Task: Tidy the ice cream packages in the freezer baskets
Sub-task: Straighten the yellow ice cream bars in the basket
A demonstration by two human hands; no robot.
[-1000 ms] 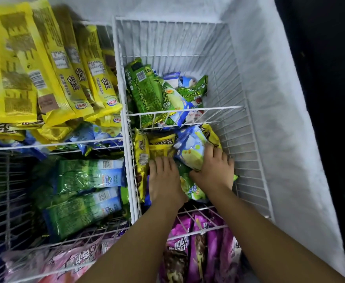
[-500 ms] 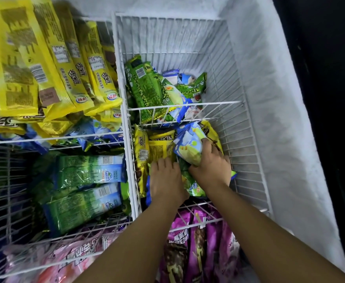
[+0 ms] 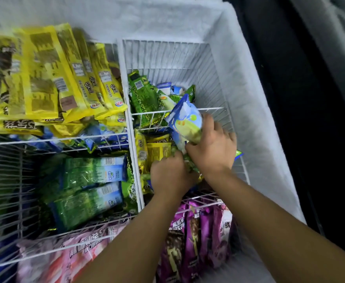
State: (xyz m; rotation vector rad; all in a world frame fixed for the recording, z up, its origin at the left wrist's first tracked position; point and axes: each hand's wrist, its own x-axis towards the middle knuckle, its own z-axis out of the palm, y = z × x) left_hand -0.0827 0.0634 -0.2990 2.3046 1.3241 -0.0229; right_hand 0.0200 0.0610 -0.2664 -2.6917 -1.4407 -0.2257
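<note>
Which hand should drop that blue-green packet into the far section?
Probably the right hand: it grips the blue-and-green plastic ice cream packet, raised beside the white wire divider. The left hand sits lower, beside yellow foil packets.

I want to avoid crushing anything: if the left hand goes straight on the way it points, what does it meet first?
Probably the yellow packs lying just ahead of the left hand in the same section; the wire divider comes after. Depth is unclear.
</note>
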